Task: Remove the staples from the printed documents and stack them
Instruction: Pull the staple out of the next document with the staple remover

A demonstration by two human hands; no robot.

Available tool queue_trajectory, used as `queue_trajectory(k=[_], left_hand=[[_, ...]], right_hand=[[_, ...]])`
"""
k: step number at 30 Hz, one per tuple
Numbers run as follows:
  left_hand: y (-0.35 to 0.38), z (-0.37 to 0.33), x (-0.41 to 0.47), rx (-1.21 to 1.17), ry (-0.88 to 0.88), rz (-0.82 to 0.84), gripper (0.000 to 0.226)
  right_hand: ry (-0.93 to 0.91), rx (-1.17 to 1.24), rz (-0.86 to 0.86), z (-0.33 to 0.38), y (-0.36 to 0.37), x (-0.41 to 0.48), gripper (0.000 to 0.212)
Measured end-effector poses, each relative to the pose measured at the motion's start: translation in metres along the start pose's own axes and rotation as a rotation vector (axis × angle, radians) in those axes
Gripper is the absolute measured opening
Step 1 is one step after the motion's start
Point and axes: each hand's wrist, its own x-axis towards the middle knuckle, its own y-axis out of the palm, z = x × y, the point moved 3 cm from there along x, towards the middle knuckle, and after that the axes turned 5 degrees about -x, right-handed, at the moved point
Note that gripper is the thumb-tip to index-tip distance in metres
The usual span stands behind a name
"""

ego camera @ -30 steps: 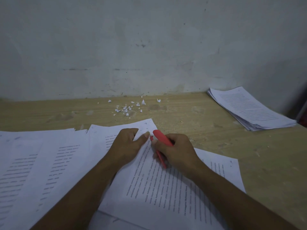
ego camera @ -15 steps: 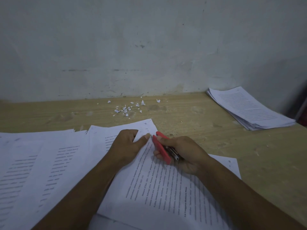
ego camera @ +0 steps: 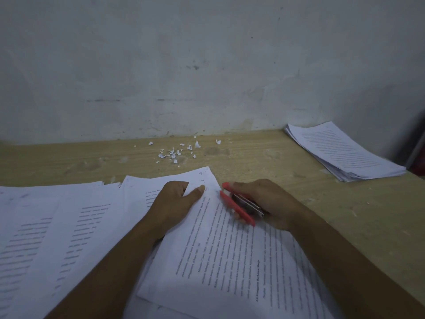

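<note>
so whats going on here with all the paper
A person is pulling staples out of printed documents at a wooden table. The left hand pins down the top corner of a document, while the right hand holds a red stapler-like tool just beside that corner. A neat stack sits at the far right, torn paper bits lie near the wall, and more loose sheets spread out on the left.
</note>
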Motion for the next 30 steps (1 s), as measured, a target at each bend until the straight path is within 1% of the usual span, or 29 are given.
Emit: queue_trajectory(k=[3, 5, 6, 7, 9, 10, 13, 16, 19, 21, 22, 23, 24, 26, 28, 30], left_hand=[[0.0, 0.0, 0.0, -0.053, -0.025, 0.026, 0.047], [0.001, 0.0, -0.001, -0.067, -0.032, 0.044, 0.047], [0.001, 0.0, -0.001, -0.08, -0.039, 0.051, 0.046], [0.001, 0.0, -0.002, -0.097, -0.053, 0.058, 0.044], [0.001, -0.001, -0.003, -0.128, -0.074, 0.064, 0.04], [0.001, -0.002, -0.004, -0.134, -0.079, 0.065, 0.039], [0.0, -0.003, -0.005, -0.122, -0.073, 0.064, 0.038], [0.001, -0.004, -0.005, -0.1, -0.054, 0.056, 0.041], [0.002, -0.005, -0.006, -0.068, -0.037, 0.056, 0.036], [0.002, -0.005, -0.005, -0.059, -0.025, 0.059, 0.035], [0.002, -0.004, -0.004, -0.054, -0.017, 0.056, 0.035], [0.002, -0.004, -0.004, -0.046, -0.007, 0.053, 0.036], [0.003, -0.004, -0.004, -0.035, 0.001, 0.052, 0.036], [0.003, -0.005, -0.004, -0.026, 0.014, 0.048, 0.035], [0.003, -0.005, -0.004, -0.048, 0.041, 0.046, 0.035], [0.004, -0.006, -0.005, -0.066, 0.069, 0.05, 0.037]], right_hand=[[-0.131, -0.144, -0.287, 0.001, -0.018, 0.006, 0.038], [-0.19, -0.352, -0.47, -0.003, -0.028, 0.014, 0.039], [-0.229, -0.458, -0.512, -0.004, -0.032, 0.019, 0.04], [-0.272, -0.536, -0.528, -0.006, -0.034, 0.022, 0.038], [-0.349, -0.644, -0.532, -0.009, -0.037, 0.027, 0.025], [-0.388, -0.715, -0.543, -0.01, -0.038, 0.029, 0.023], [-0.443, -0.894, -0.588, -0.02, -0.04, 0.041, 0.033], [-0.42, -0.931, -0.608, -0.024, -0.037, 0.046, 0.039], [-0.404, -0.947, -0.629, -0.027, -0.033, 0.049, 0.04], [-0.386, -1.007, -0.702, -0.025, -0.03, 0.046, 0.037], [-0.416, -1.025, -0.757, -0.022, -0.027, 0.042, 0.033], [-0.493, -1.014, -0.796, -0.017, -0.021, 0.036, 0.028], [-0.6, -0.967, -0.793, -0.011, -0.013, 0.03, 0.025], [-0.789, -0.843, -0.671, -0.003, 0.007, 0.019, 0.023], [-0.868, -0.845, -0.551, -0.004, 0.026, 0.017, 0.027], [-0.872, -0.9, -0.498, -0.008, 0.034, 0.022, 0.024]])
